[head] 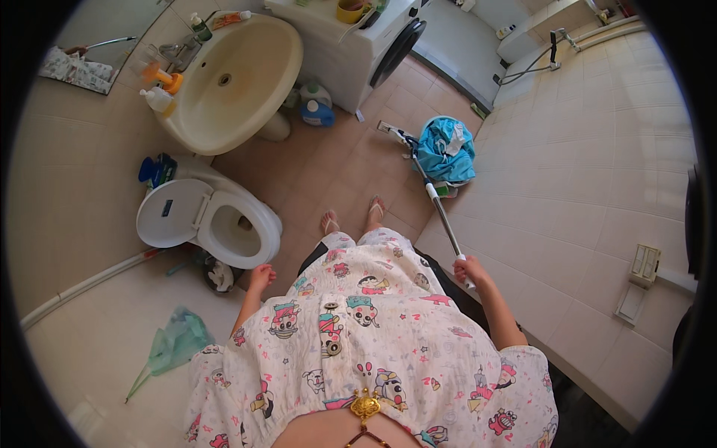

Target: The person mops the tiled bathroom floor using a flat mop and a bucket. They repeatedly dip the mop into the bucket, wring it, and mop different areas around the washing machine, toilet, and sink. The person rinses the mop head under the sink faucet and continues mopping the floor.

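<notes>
My right hand [471, 271] grips the upper end of a long-handled floor mop [443, 217] with a metal pole and white joints. Its narrow head lies out on the tiles, left of a round tub [431, 120] heaped with blue cloth [445, 148]. The pole slants across in front of the tub. My left hand [262, 276] hangs at my left side with loosely curled fingers and nothing visible in it. Nearest to that hand is the front rim of a white toilet [271, 235], whose lid is raised.
A washbasin [246, 84] stands beyond the toilet, with pump bottles on its rim. Farther on is a front-loading washing machine [336, 56]; a blue detergent bottle [317, 115] sits beside it. A waste bin [221, 275] stands beside the toilet. A green plastic bag [176, 341] hangs at left. Tiled wall [560, 224] bounds the right.
</notes>
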Motion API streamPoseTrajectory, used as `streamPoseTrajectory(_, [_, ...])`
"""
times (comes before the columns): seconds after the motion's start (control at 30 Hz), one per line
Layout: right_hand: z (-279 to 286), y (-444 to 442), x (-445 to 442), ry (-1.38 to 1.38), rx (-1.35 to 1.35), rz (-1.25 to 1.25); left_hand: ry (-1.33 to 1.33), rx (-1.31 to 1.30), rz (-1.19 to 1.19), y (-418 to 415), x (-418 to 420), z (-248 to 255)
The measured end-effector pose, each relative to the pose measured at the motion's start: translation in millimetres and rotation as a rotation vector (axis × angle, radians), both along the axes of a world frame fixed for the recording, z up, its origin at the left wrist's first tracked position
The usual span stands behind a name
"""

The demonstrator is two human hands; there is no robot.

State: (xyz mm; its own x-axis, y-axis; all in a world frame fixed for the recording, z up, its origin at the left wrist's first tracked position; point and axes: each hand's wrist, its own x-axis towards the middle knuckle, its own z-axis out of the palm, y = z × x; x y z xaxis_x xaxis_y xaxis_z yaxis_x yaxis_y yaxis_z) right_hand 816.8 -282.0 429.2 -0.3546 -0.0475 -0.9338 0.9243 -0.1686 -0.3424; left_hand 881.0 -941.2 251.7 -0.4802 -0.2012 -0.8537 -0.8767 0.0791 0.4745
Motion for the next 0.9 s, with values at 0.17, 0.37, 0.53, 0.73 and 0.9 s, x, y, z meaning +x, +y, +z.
streamPoseTrajectory(0.17, [-44.1,-17.2,-125.0,0.133,0.025,0.105,-0.068,0.005,0.077,3.1,56.1,-22.5])
streamPoseTrajectory(0.37, [-126.0,-54.6,-234.8,0.339,0.361,0.420,-0.024,0.008,0.081,32.0,72.9,5.1])
streamPoseTrajectory(0.53, [-168.4,-58.4,-178.4,0.237,0.382,0.495,-0.009,0.027,0.070,50.4,57.6,51.6])
streamPoseTrajectory(0.73, [-122.0,-16.7,12.4,0.071,0.495,0.701,-0.115,-0.031,-0.038,26.5,60.3,19.6])
streamPoseTrajectory(0.9, [-104.3,41.4,172.3,-0.015,0.671,0.903,-0.050,-0.078,-0.056,27.7,14.9,-2.9])
